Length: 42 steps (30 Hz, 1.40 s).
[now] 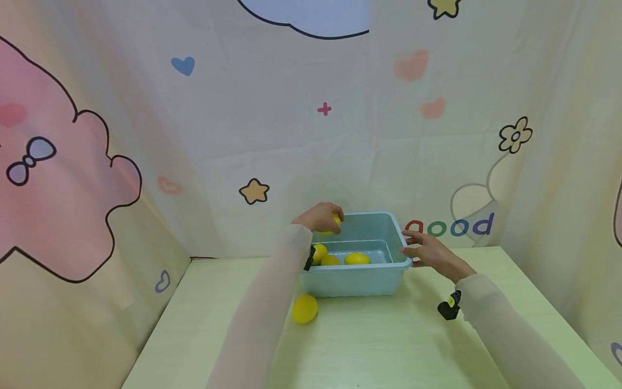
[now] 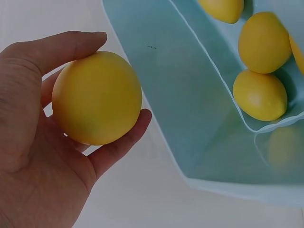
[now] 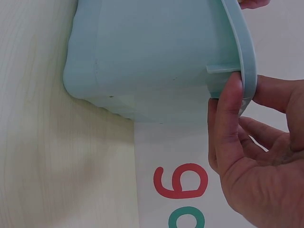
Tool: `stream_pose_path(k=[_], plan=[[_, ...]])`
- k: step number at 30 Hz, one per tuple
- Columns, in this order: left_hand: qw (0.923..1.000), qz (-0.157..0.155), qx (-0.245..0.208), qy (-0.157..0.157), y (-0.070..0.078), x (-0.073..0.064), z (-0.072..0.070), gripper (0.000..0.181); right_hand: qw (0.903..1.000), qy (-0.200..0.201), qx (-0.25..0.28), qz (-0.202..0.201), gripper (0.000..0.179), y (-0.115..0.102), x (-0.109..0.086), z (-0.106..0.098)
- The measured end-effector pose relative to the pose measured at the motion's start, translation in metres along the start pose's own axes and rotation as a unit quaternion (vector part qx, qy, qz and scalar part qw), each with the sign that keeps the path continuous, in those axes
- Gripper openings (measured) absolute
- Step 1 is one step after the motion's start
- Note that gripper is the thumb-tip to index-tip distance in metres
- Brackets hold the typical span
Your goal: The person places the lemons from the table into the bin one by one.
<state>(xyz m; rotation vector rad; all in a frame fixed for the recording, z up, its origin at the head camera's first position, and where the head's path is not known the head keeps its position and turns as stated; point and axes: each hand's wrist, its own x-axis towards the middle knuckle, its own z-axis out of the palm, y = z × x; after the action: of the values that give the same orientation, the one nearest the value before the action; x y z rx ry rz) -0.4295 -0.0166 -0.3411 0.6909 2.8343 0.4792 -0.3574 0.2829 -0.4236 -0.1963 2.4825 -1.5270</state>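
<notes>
My left hand [image 1: 320, 217] holds a yellow lemon [image 2: 97, 98] between curled fingers and thumb, at the back left rim of a light blue plastic bin [image 1: 350, 282]. Seen end-on in the left wrist view, this lemon looks round. Inside the bin lie several lemons [image 1: 357, 259], bunched toward its left side. With thumb and fingers, my right hand [image 1: 437, 256] pinches the rim [image 3: 248, 57] at the bin's right end. One more lemon [image 1: 304, 309] lies on the table in front of the bin's left corner.
The bin stands on a pale wood-grain table [image 1: 369, 346], close to the back. A printed cloth [image 1: 291, 135] hangs behind and at both sides. Wrist-worn black devices [image 1: 449, 306] show at the cuffs of both light sleeves.
</notes>
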Motion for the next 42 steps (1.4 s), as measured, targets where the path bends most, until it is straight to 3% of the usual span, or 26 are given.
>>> stream_pose_path(k=[13,19,34,42], plan=[[0.9996,-0.001,-0.027,-0.001,0.002,-0.007,-0.001,0.035,1.0,0.001,0.001,0.008,0.073,0.0,0.003,0.002],[0.9999,0.015,-0.001,0.005,-0.003,-0.007,0.003,0.033,0.9999,0.002,-0.012,0.007,0.074,0.0,0.002,0.003],[0.9959,0.058,0.065,0.025,0.0,-0.028,0.002,0.043,0.9999,-0.001,-0.015,0.002,0.072,0.002,0.003,0.0],[0.9929,0.065,0.09,0.043,0.002,-0.047,0.005,0.044,0.9998,0.0,-0.017,0.007,0.072,0.0,0.001,0.001]])
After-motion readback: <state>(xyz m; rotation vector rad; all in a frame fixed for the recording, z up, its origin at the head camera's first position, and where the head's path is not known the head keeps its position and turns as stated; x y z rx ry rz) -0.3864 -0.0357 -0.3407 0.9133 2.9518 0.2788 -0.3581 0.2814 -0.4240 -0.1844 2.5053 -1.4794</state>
